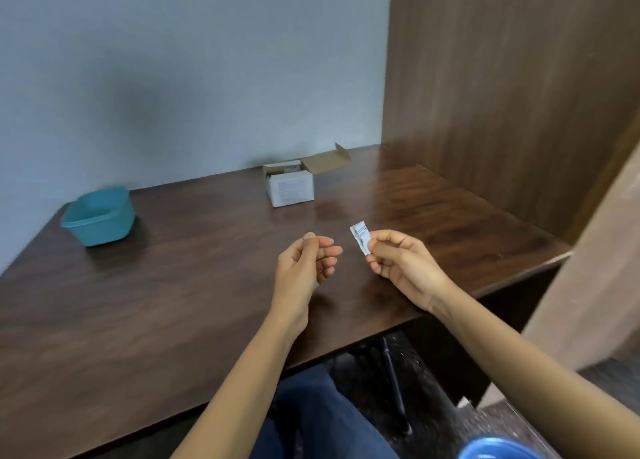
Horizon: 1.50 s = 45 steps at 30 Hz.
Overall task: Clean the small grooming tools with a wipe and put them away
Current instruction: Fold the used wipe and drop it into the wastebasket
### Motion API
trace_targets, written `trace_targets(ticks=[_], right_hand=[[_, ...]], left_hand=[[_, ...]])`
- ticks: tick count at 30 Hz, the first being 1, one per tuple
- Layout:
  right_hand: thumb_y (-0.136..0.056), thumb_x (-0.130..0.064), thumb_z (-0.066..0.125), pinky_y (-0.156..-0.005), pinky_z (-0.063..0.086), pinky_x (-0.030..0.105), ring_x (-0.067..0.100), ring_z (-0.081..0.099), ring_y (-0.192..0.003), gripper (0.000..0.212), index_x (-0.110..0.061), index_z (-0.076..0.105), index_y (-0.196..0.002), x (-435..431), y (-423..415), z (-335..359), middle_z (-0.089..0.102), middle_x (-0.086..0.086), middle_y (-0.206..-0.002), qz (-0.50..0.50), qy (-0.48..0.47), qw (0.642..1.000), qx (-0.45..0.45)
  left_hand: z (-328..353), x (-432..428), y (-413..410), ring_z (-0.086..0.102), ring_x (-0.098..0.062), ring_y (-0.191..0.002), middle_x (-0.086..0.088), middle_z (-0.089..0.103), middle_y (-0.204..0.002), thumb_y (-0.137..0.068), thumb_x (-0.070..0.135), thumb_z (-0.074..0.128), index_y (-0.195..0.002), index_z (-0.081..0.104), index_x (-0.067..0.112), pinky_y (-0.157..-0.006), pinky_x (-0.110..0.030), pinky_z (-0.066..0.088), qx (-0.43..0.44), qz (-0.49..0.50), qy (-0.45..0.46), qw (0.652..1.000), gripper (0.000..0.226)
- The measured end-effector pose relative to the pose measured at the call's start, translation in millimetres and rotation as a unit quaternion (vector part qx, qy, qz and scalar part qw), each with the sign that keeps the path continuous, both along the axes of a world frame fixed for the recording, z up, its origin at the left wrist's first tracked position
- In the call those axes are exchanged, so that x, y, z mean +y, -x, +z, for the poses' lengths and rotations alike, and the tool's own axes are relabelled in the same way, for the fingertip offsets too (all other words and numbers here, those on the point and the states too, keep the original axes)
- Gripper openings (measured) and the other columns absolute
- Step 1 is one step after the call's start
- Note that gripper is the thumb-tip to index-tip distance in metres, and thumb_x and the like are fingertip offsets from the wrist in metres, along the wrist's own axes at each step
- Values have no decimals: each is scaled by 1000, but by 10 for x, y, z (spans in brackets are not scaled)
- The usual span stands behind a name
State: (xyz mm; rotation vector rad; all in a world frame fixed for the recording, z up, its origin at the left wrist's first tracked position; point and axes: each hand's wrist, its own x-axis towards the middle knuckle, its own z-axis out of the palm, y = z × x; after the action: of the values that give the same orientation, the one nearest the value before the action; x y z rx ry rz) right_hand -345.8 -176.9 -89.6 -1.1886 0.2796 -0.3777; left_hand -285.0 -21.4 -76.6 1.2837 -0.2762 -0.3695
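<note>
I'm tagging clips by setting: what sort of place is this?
Probably a plain study or office nook indoors: a dark wooden desk pushed against a bare grey wall, with a tall wood-panel partition closing off its right side.

The table (207,268) is dark wood-grain with a soft sheen. The far box (291,186) is matt white cardboard; the left tub (98,216) is smooth teal plastic.

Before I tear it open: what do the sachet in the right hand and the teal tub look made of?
The sachet: likely paper or foil laminate, matte white with blue print, creased where the right hand pinches it. The teal tub: looks like moulded plastic, smooth, uniform colour, rounded corners.
</note>
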Motion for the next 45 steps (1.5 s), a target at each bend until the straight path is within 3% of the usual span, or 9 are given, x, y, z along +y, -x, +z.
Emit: trace_targets(ticks=[7, 11, 14, 17, 22, 29, 34, 39, 45], right_hand=[[-87, 4, 57, -57, 47, 18, 9, 54, -58, 11, -4, 64, -91, -492, 1309, -126, 58, 6, -65, -65, 93, 993, 21], [-85, 1, 62, -59, 48, 18, 10, 57, -59, 10, -4, 65, -93, -787, 1980, -463, 61, 7, -67, -119, 142, 975, 120], [-85, -3, 66, -62, 50, 19, 12, 61, -64, 6, -6, 69, -90, -963, 2363, -945, 67, 6, -72, -138, 231, 934, 236], [-82, -8, 69, -69, 53, 25, 12, 65, -67, 14, -21, 69, -78, -1110, 2665, -1563, 70, 0, -72, -146, 319, 853, 387], [-82, -10, 62, -67, 41, 23, 22, 63, -78, 12, -7, 72, -89, -1166, 2876, -2341, 69, 13, -84, -97, 327, 781, 523], [-82, -13, 64, -78, 45, 23, 23, 65, -94, 18, -11, 73, -97, -1196, 2978, -2766, 72, 11, -98, -66, 314, 769, 552], [-86, -19, 62, -61, 38, 23, 20, 57, -73, 15, -13, 65, -72, -1208, 2812, -2523, 60, 4, -69, -120, 344, 783, 504], [-83, -23, 70, -74, 56, 30, 13, 66, -73, 8, -18, 72, -78, -1121, 2381, -1822, 70, -1, -74, -123, 371, 839, 378], [-85, -13, 68, -79, 56, 27, 23, 68, -80, 9, -11, 72, -92, -815, 1899, -546, 73, 5, -82, 25, 371, 908, 192]], left_hand=[[-91, -219, 878, 59, -8, -65, -3, 71, -77, -102, 23, 38, -84, 66, 11, -65, -21, 53, -60, -219, -23, 974, 35], [-328, -375, 1203, 61, -9, -67, -5, 72, -78, -102, 18, 37, -85, 66, 8, -67, -22, 53, -85, -324, -73, 939, 35], [-576, -491, 1347, 64, -9, -70, -8, 73, -81, -102, 21, 37, -87, 66, 5, -71, -23, 54, -77, -370, -126, 917, 36], [-867, -572, 1448, 64, -8, -72, -12, 73, -87, -102, 22, 38, -89, 67, 6, -72, -23, 55, -47, -365, -166, 915, 35], [-1253, -583, 1518, 65, -8, -75, -7, 75, -87, -102, 25, 40, -91, 68, 7, -72, -21, 54, -27, -368, -232, 900, 35], [-1410, -566, 1527, 66, -8, -75, -5, 75, -86, -101, 30, 40, -89, 69, 11, -73, -23, 53, -13, -338, -250, 907, 37], [-1310, -577, 1467, 66, -8, -75, -6, 75, -86, -101, 29, 40, -91, 69, 9, -71, -19, 55, -25, -326, -235, 915, 37], [-995, -584, 1322, 67, -9, -76, -4, 75, -85, -102, 25, 39, -89, 69, 11, -76, -26, 55, -87, -323, -206, 920, 35], [-414, -399, 1024, 67, -7, -74, 0, 75, -81, -99, 25, 41, -86, 69, 15, -70, -19, 53, -181, -299, -149, 925, 33]])
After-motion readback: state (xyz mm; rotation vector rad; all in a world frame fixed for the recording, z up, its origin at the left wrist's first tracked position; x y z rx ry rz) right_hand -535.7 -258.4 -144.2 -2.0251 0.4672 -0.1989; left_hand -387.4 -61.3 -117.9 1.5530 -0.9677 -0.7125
